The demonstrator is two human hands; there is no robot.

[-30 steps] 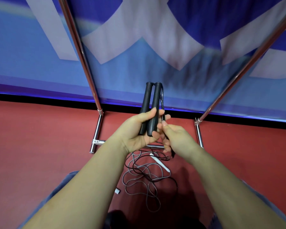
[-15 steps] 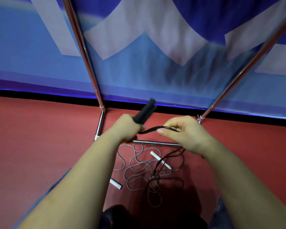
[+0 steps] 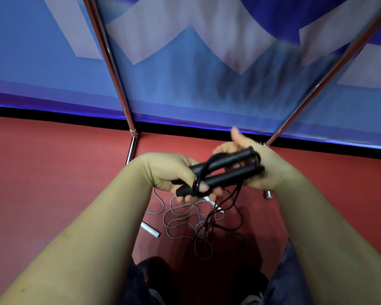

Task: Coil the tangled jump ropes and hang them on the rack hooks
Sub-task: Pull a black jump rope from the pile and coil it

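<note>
I am in the coiling step, with the black rope in hand and nothing hung yet. My left hand [image 3: 174, 175] is curled round the near ends of the two black handles [image 3: 227, 170], which lie side by side and point away to the right; one loop of black cord [image 3: 201, 172] already wraps across them just by my thumb. My right hand [image 3: 260, 166] is at the far ends of the handles. Its palm seems cupped behind them with a finger sticking up, but motion blur spoils that side, so I cannot tell whether it is gripping the handles, pinching cord, or simply steadying them.

The rest of the black cord hangs from the handles down to the red floor [image 3: 53, 183], where it crosses a grey rope [image 3: 180, 219] with white handles [image 3: 150, 229] (that second one is untouched and looks knotted into the first).

Next, I judge, the right hand has to draw up the slack and lay further turns round the handles, keeping tension so the loop does not slip. The rack uprights [image 3: 110, 62] stand ahead; no hooks are in view, so I will have to look up before hanging.
</note>
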